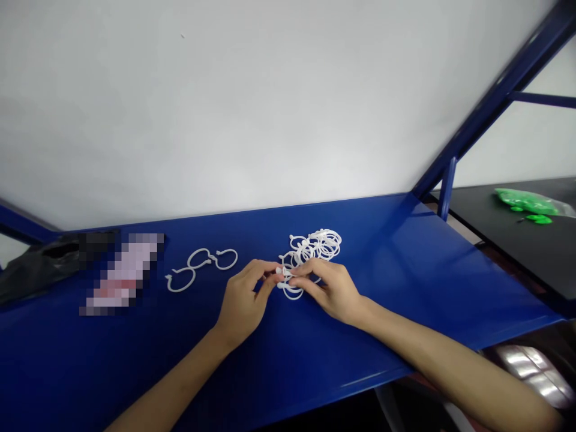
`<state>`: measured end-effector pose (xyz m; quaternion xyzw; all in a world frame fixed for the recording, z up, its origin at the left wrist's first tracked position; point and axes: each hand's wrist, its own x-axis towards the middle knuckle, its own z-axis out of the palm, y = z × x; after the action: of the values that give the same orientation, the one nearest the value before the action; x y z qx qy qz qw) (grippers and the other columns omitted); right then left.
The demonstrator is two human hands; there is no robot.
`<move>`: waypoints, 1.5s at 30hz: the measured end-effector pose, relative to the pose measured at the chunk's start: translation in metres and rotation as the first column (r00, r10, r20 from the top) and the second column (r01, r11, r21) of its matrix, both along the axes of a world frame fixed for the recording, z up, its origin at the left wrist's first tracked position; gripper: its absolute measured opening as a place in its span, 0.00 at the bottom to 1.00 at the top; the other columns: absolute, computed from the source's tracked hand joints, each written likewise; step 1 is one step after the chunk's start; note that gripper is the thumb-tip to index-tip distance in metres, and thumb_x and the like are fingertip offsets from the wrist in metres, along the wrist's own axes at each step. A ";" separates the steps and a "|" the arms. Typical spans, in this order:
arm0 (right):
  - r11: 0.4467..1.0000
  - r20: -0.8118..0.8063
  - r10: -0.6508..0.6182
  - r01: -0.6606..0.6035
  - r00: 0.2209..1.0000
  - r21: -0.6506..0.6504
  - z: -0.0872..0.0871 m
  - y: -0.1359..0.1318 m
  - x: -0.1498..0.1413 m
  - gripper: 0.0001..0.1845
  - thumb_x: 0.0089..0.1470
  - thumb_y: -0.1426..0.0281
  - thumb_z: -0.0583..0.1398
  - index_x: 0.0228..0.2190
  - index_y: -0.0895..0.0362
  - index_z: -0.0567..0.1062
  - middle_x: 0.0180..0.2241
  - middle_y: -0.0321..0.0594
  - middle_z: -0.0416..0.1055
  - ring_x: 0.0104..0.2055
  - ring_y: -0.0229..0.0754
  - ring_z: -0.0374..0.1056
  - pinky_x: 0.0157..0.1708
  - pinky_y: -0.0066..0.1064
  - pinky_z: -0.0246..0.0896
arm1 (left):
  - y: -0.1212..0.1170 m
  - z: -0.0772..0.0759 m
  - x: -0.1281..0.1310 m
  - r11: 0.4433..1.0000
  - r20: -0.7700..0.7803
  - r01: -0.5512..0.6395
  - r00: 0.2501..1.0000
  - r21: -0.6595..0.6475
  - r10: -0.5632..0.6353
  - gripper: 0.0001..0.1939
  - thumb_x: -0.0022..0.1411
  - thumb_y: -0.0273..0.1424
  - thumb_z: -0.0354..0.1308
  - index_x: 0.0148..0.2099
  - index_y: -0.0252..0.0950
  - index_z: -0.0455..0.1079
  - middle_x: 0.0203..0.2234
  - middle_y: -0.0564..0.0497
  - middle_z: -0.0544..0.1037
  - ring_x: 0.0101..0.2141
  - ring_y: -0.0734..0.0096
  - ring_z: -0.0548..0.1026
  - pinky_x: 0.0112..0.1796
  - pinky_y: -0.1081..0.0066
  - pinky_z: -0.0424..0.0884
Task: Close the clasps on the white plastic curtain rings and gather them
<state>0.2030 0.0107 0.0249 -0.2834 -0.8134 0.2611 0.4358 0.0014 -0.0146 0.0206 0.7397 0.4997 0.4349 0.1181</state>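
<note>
Only one view here, the head cam, so here's what it showed.

Both hands were out over the blue bench (405, 282), about the middle of it. The left hand (243, 300) and right hand (330, 288) met fingertip to fingertip, both pinched shut on one white plastic ring (288, 282). That ring sat right between the two thumbs, at the near edge of the ring pile (315, 247). It looked like its long axis ran roughly left-right along the bench, though fingers covered too much of it to say which way its opening pointed.

Counts: the pile was a tangle of overlapping white rings, too jumbled for an exact number, definitely a good handful. Off to the left, toward the bench's back edge, lay three separate rings (200, 267) in a loose row, each flat on the surface, just beside or touching each other.

Further left there was a blurred-out pinkish object (123, 273) and a black bag (36, 264) at the bench's left end. One green bag (528, 204) lay on a dark table (531, 258) past the right end.
</note>
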 end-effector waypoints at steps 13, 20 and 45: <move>0.980 0.139 0.086 -0.109 0.987 0.168 0.001 -0.010 0.005 0.10 0.67 0.73 0.53 0.36 0.56 0.74 0.32 0.40 0.75 0.32 0.38 0.68 0.34 0.31 0.67 | -0.007 -0.001 0.004 0.981 0.055 0.156 0.985 0.113 -0.163 0.09 0.65 0.23 0.58 0.33 0.39 0.74 0.26 0.57 0.79 0.30 0.78 0.76 0.34 0.78 0.71; 0.967 0.161 0.037 -0.076 0.986 0.243 0.000 -0.006 0.002 0.09 0.68 0.71 0.54 0.36 0.57 0.73 0.31 0.41 0.75 0.32 0.38 0.69 0.33 0.30 0.66 | -0.002 0.007 0.001 0.976 0.024 0.197 0.980 0.095 -0.200 0.07 0.66 0.28 0.59 0.34 0.39 0.75 0.27 0.56 0.79 0.30 0.77 0.75 0.32 0.77 0.71; 0.900 0.292 -0.322 0.196 0.900 0.389 0.001 0.016 0.008 0.10 0.65 0.69 0.58 0.43 0.58 0.77 0.43 0.49 0.70 0.43 0.47 0.66 0.44 0.44 0.68 | 0.023 -0.004 -0.049 0.924 -0.739 -0.344 0.577 0.167 0.349 0.11 0.68 0.31 0.51 0.36 0.34 0.72 0.33 0.44 0.76 0.38 0.52 0.72 0.39 0.57 0.66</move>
<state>0.2109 0.0265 0.0263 -0.3502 -0.8652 -0.0038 0.3590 -0.0477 0.0082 0.0163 0.7408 0.6360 0.1023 -0.1902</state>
